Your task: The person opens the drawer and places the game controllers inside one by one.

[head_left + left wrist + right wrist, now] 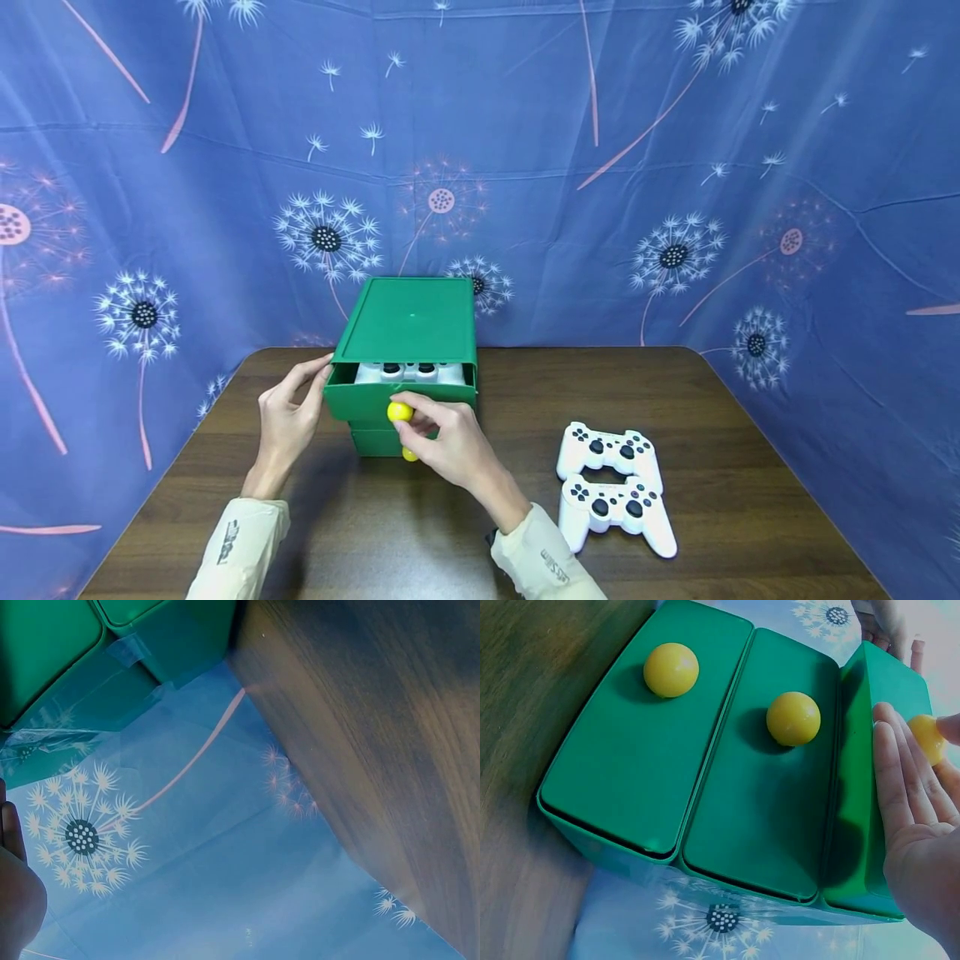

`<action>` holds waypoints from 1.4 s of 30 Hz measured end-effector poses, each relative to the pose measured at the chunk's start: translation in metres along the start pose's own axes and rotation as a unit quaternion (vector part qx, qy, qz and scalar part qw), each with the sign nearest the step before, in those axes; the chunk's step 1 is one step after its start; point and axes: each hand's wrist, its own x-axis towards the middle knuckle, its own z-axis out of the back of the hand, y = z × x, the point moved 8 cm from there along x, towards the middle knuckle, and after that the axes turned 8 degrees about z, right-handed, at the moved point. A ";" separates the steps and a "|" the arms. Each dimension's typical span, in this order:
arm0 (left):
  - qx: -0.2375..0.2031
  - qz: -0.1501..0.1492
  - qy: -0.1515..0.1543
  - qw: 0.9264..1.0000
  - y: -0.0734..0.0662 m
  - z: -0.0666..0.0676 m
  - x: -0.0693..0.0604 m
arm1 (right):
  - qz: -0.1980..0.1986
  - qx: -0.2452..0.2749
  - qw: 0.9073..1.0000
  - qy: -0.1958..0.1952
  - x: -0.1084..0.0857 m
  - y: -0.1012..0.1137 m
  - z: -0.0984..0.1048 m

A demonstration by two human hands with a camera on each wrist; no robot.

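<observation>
A green chest of drawers (412, 321) stands at the back of the table, its top drawer (352, 404) partly pulled out. White game controllers (408, 372) show in that drawer's gap; how many lie inside is hidden. My right hand (457, 442) pinches the top drawer's yellow knob (400, 412) between thumb and fingertips. Against the chest's upper left side rest the fingers of my left hand (288, 417). In the right wrist view, two lower drawers with yellow knobs (793, 718) sit flush. Only an edge of the left hand (19, 892) enters the left wrist view.
Two white game controllers (618, 508) lie one before the other on the brown wooden table (735, 500), right of the chest. Behind the table and along its sides hangs a blue cloth (555, 242) with a dandelion print.
</observation>
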 end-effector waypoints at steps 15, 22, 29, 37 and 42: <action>-0.001 0.000 -0.004 1.000 -0.007 0.001 0.001 | -0.017 0.008 1.000 -0.007 0.002 -0.008 0.002; -0.006 -0.006 -0.010 1.000 -0.027 0.001 0.004 | -0.017 0.008 1.000 -0.012 0.004 -0.013 0.003; -0.004 -0.013 -0.011 1.000 -0.023 0.002 0.003 | -0.022 0.006 1.000 -0.015 0.005 -0.017 0.003; -0.002 -0.004 -0.014 1.000 -0.015 0.001 0.001 | -0.020 0.002 1.000 -0.015 0.006 -0.021 0.003; -0.001 -0.005 -0.015 1.000 -0.016 0.001 0.001 | -0.018 0.000 1.000 -0.017 0.008 -0.022 0.002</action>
